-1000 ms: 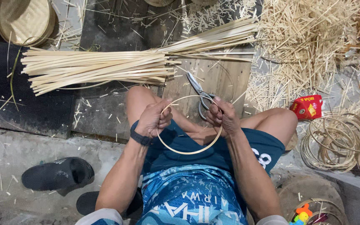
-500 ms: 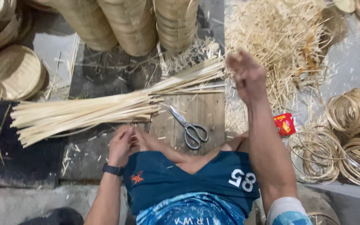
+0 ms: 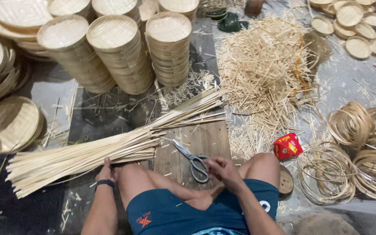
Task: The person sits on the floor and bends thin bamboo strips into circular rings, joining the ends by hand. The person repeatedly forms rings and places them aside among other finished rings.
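A bundle of long, flat, pale bamboo strips (image 3: 109, 152) is touched at its lower edge by the left hand (image 3: 105, 173), fingers curled on the strips, while steel scissors (image 3: 192, 160) lie on a worn wooden board (image 3: 209, 139) just beside the right hand (image 3: 223, 170) — its fingers loosely bent, holding nothing. Half a second earlier the right arm was stretched toward the heap of splintery offcuts (image 3: 266, 78) — now it is drawn back to the knee.

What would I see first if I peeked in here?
Probably the long bundle of pale bamboo strips lying across the floor, with the left hand at its edge. Behind it stand tall stacks of round woven trays. The right hand sits by the scissors on a wooden board.
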